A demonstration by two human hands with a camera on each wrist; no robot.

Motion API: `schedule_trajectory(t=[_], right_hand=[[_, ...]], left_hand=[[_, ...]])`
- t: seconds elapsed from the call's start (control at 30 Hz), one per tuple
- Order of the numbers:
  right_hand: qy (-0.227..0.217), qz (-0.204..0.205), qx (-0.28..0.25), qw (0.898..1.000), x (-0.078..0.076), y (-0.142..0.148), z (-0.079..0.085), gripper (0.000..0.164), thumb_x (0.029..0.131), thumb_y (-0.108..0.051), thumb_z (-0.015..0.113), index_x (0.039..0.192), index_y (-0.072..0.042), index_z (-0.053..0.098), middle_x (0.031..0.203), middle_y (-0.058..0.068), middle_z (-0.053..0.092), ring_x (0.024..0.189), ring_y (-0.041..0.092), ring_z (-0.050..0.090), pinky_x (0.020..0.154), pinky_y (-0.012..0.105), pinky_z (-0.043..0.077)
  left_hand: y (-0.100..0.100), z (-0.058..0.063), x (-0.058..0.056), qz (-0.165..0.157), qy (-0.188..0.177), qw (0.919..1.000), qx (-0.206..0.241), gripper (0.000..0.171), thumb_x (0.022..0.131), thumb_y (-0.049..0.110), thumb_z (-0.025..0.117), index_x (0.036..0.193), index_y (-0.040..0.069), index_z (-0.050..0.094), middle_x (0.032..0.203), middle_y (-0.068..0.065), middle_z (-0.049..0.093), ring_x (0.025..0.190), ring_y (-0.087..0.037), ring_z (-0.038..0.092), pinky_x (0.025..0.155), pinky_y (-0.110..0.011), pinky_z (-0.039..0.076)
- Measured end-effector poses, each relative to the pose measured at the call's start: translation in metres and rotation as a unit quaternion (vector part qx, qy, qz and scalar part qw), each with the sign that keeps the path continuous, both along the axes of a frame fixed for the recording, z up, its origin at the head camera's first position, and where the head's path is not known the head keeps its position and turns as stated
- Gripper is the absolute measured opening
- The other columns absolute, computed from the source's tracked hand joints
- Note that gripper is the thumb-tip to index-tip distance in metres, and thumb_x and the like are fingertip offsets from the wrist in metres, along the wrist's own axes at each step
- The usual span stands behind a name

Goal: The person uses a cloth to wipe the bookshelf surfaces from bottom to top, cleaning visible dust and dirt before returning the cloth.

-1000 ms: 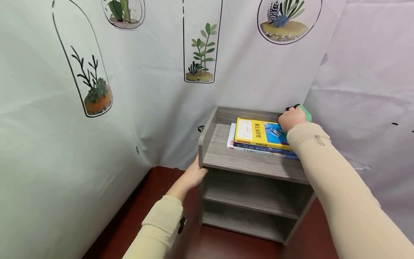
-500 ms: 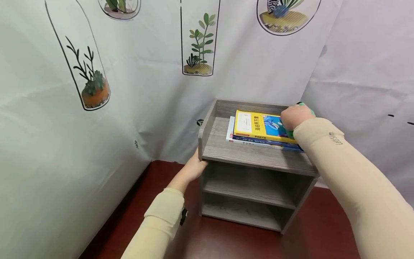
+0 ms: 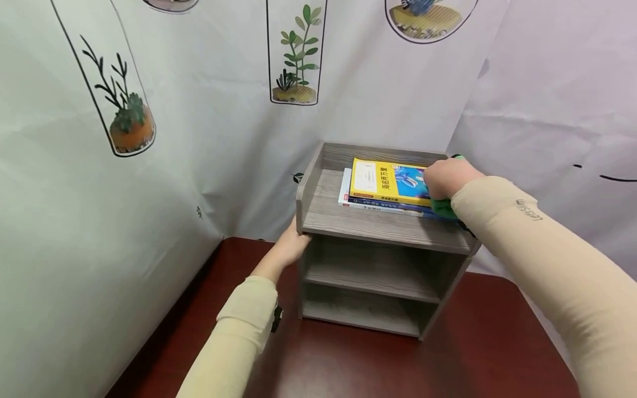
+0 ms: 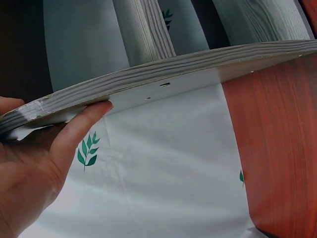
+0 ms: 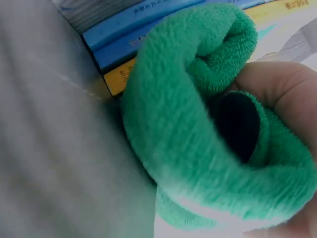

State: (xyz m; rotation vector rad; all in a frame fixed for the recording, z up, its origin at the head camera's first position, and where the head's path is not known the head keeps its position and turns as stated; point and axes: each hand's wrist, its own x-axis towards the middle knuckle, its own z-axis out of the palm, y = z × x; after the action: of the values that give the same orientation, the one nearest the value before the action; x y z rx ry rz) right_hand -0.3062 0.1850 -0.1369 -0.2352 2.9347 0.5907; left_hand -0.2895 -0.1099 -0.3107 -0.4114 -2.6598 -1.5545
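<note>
A small grey wood-grain shelf unit (image 3: 373, 225) stands on a dark red table. My left hand (image 3: 288, 246) grips the front edge of its left side panel, thumb on the outer face in the left wrist view. My right hand (image 3: 450, 176) is at the right side of the top and holds a bunched green terry cloth (image 5: 163, 124). Something black (image 5: 237, 126) shows in the cloth's folds. The cloth lies against the shelf's grey right side panel, close to the book spines. A yellow book (image 3: 384, 176) lies flat on blue books (image 3: 398, 206) and a white one (image 3: 344, 190).
Two lower compartments (image 3: 373, 268) of the unit face the front. White cloth walls (image 3: 214, 127) with printed plants rise behind and to both sides. Dark red tabletop (image 3: 348, 365) spreads in front and to the right.
My right hand has moved forward along the shelf's right side with the green cloth, from near the back corner. My left hand keeps its hold. The head view has tilted down.
</note>
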Motion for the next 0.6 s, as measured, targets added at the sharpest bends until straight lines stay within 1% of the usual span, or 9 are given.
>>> schedule_trajectory(t=[0.07, 0.2, 0.43, 0.6], right_hand=[[-0.002, 0.001, 0.004, 1.000, 0.002, -0.001, -0.001, 0.024, 0.079, -0.013, 0.064, 0.099, 0.001, 0.064, 0.081, 0.013, 0.055, 0.070, 0.028, 0.049, 0.056, 0.032, 0.040], [0.000, 0.003, 0.004, 1.000, 0.007, -0.003, -0.003, 0.025, 0.078, -0.013, 0.065, 0.099, 0.001, 0.064, 0.081, 0.013, 0.056, 0.070, 0.028, 0.049, 0.055, 0.032, 0.040], [0.010, 0.007, 0.007, 1.000, 0.021, -0.003, -0.006, 0.025, 0.079, -0.014, 0.063, 0.100, 0.001, 0.064, 0.080, 0.013, 0.056, 0.068, 0.027, 0.049, 0.054, 0.031, 0.040], [0.019, 0.020, 0.022, 0.999, 0.033, -0.004, -0.009, 0.033, 0.076, -0.019, 0.069, 0.100, 0.003, 0.064, 0.077, 0.013, 0.056, 0.067, 0.026, 0.049, 0.052, 0.029, 0.042]], left_hand=[[-0.001, 0.000, -0.001, 0.003, -0.005, 1.0000, -0.001, 0.071, 0.092, 0.013, 0.043, 0.150, 0.020, 0.003, 0.148, -0.018, 0.026, 0.132, -0.033, 0.028, 0.104, -0.049, 0.025], [-0.002, 0.000, -0.002, 0.005, -0.009, 1.0000, 0.001, 0.072, 0.091, 0.011, 0.042, 0.150, 0.020, 0.001, 0.148, -0.019, 0.025, 0.132, -0.035, 0.026, 0.104, -0.050, 0.025], [-0.001, 0.003, -0.001, -0.006, -0.009, 0.9999, -0.002, 0.071, 0.091, 0.010, 0.042, 0.150, 0.017, 0.002, 0.148, -0.019, 0.024, 0.133, -0.035, 0.025, 0.105, -0.049, 0.023], [0.000, 0.004, 0.001, -0.007, -0.008, 0.9999, -0.007, 0.070, 0.092, 0.011, 0.041, 0.150, 0.018, 0.002, 0.148, -0.019, 0.025, 0.132, -0.036, 0.026, 0.104, -0.050, 0.024]])
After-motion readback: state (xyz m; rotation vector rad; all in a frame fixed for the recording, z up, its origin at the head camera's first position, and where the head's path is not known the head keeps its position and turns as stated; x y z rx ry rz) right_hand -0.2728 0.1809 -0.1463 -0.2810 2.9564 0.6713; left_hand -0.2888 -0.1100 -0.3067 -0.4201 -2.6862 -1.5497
